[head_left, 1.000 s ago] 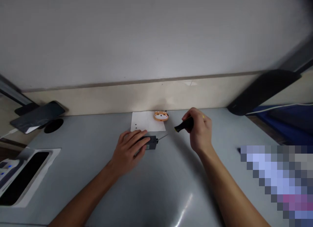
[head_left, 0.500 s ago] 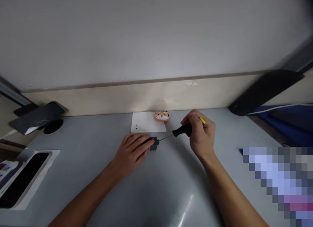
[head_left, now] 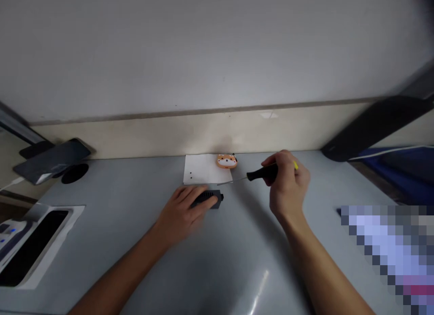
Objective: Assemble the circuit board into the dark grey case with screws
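Observation:
My left hand (head_left: pixel 185 209) is closed around a small dark grey box (head_left: pixel 214 198) with slots on its top and a black stub at its right end. Part of the box is hidden under my fingers. In my right hand (head_left: pixel 288 183) is a screwdriver (head_left: pixel 261 173) with a black handle and a bit of yellow at its rear. Its thin shaft points left, and the tip is above and apart from the box. Behind the box lies a white sheet of paper (head_left: pixel 200 169) with two tiny dark pieces, probably screws, on it.
An orange animal-faced case (head_left: pixel 227 161) rests on the paper's right side. At the left are a phone on a stand (head_left: pixel 54 159) and another dark phone-like slab (head_left: pixel 35 247) on white paper. A wall panel (head_left: pixel 217 134) bounds the table's back; a black upright (head_left: pixel 373 129) stands at right.
The screwdriver in my right hand has moved right, its tip coming away from the box's stub. My left fingers have shifted, showing more of the box's slotted top.

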The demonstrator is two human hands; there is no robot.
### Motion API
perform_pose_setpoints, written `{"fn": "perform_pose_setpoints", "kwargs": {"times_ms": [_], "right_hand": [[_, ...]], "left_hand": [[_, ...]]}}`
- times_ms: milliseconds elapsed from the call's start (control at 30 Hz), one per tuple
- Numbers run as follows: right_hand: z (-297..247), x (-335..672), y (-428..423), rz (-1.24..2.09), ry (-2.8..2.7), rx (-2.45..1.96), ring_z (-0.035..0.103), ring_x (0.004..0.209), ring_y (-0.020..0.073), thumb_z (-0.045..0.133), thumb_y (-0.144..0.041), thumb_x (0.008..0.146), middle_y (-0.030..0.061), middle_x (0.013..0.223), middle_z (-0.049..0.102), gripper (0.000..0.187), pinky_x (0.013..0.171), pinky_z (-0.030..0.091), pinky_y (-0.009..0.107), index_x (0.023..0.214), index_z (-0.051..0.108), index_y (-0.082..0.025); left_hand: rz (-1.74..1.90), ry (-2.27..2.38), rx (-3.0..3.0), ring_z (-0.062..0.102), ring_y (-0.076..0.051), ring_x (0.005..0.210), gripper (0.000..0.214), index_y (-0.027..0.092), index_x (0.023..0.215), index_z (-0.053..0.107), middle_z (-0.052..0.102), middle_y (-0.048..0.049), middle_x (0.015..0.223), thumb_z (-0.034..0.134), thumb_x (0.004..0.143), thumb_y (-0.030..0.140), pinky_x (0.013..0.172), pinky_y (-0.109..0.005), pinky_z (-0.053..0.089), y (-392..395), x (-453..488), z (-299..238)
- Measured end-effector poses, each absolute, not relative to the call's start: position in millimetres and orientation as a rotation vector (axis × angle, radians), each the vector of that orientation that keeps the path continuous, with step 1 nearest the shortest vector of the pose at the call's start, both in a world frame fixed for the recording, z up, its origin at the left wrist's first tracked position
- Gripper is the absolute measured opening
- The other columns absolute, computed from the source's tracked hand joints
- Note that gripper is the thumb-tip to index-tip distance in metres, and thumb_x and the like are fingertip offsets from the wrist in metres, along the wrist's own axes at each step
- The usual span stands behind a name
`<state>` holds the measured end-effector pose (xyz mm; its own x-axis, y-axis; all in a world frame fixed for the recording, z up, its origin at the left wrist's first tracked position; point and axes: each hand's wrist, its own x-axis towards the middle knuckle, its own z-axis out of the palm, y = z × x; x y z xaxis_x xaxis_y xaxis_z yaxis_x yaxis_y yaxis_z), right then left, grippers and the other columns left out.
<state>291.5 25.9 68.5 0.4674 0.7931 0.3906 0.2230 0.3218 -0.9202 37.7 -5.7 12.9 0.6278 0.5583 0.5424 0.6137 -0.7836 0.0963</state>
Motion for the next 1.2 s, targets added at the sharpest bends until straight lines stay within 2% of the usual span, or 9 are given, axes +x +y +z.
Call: {"fn": "perform_pose_setpoints", "kwargs": {"times_ms": [100,267,367,533,733,833,933,1033,1200], "right_hand": [[57,284,34,0.616,-1.081,-1.275,0.045,0.052,0.0125,0.051,-0.052,0.099,-0.0023,0.056,0.050,0.040,0.049,0.035,0.026,0.078,0.064,-0.020],[27,262,41,0.878,-1.294,-1.267,0.054,0.065,0.0143,0.049,-0.061,0.099,0.0021,0.081,0.066,0.043,0.061,0.042,0.028,0.102,0.066,-0.022],[16,254,40,0.939,-1.367,-1.222,0.056,0.071,0.0158,0.047,-0.061,0.100,0.0041,0.091,0.068,0.043,0.064,0.043,0.028,0.109,0.064,-0.022],[12,251,37,0.979,-1.391,-1.212,0.057,0.074,0.0174,0.048,-0.061,0.099,0.0043,0.091,0.068,0.043,0.064,0.042,0.029,0.110,0.064,-0.023],[7,247,37,1.016,-1.406,-1.212,0.058,0.074,0.0169,0.049,-0.062,0.099,0.0049,0.096,0.069,0.044,0.065,0.043,0.029,0.112,0.064,-0.022],[10,248,39,0.991,-1.365,-1.221,0.054,0.069,0.0155,0.048,-0.062,0.098,0.0033,0.090,0.068,0.045,0.065,0.043,0.029,0.111,0.065,-0.022],[19,254,40,0.981,-1.259,-1.220,0.051,0.063,0.0139,0.047,-0.063,0.098,0.0015,0.082,0.066,0.046,0.061,0.041,0.027,0.107,0.065,-0.022],[29,263,43,0.980,-1.129,-1.197,0.050,0.059,0.0126,0.049,-0.063,0.098,0.0004,0.075,0.065,0.044,0.056,0.039,0.026,0.100,0.065,-0.022],[32,276,48,0.983,-1.009,-1.134,0.050,0.055,0.0130,0.051,-0.064,0.095,0.0010,0.070,0.065,0.046,0.052,0.038,0.027,0.095,0.065,-0.021]], "left_hand": [[-0.843,-0.973,-2.761,0.062,-0.024,0.123,0.042,0.025,0.137,0.058,0.063,-0.0106,0.137,0.052,0.099,0.007,0.104,-0.043,0.050,-6,37,14],[-0.975,-0.927,-2.839,0.049,-0.027,0.140,0.050,0.024,0.144,0.051,0.051,-0.0127,0.151,0.059,0.096,0.011,0.115,-0.047,0.043,-2,25,18],[-1.097,-1.065,-2.931,0.058,-0.025,0.129,0.042,0.025,0.136,0.054,0.058,-0.0116,0.141,0.059,0.095,0.015,0.109,-0.044,0.049,2,15,22],[-1.329,-1.385,-3.112,0.067,-0.020,0.105,0.021,0.024,0.118,0.059,0.069,-0.0064,0.113,0.056,0.097,0.019,0.095,-0.037,0.054,6,5,23],[-1.403,-1.522,-3.220,0.067,-0.020,0.104,0.019,0.023,0.112,0.064,0.070,-0.0067,0.111,0.065,0.094,0.025,0.096,-0.036,0.054,11,0,26],[-1.566,-1.625,-3.220,0.068,-0.020,0.103,0.018,0.021,0.108,0.067,0.071,-0.0069,0.108,0.069,0.093,0.031,0.096,-0.037,0.056,15,-2,21],[-1.673,-1.837,-3.150,0.071,-0.020,0.093,0.025,0.021,0.111,0.070,0.074,-0.0061,0.102,0.070,0.093,0.038,0.086,-0.035,0.059,19,0,11],[-1.626,-2.041,-3.063,0.072,-0.020,0.089,0.030,0.021,0.115,0.073,0.077,-0.0055,0.099,0.068,0.094,0.042,0.080,-0.034,0.059,21,5,4],[-1.385,-2.099,-2.980,0.073,-0.023,0.100,0.030,0.024,0.116,0.076,0.078,-0.0050,0.112,0.065,0.095,0.043,0.089,-0.039,0.059,17,15,5]]}}
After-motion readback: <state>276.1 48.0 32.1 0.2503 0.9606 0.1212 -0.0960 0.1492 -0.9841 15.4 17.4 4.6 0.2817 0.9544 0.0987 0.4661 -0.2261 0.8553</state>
